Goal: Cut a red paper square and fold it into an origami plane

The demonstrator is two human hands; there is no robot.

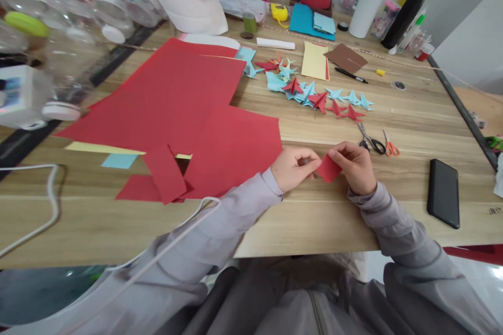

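Note:
A small red paper square (328, 169) is held up between my two hands, just above the table near its front. My left hand (295, 167) pinches its left corner between thumb and fingertips. At its upper right edge, my right hand (356, 166) grips the paper with the thumb on top. Large red paper sheets (173, 94) lie to the left of my hands, with red paper strips (165, 174) at their front. Beyond my hands sit several small folded paper figures (318, 100), red and light blue, in a loose row.
Black-handled scissors (371, 141) and orange-handled scissors (390, 145) lie right of my hands, and a phone (443, 193) farther right. Plastic bottles (74, 36) crowd the left. A white cable (196, 212) crosses my left sleeve. Yellow paper (314, 60) and a pen (351, 75) lie farther back.

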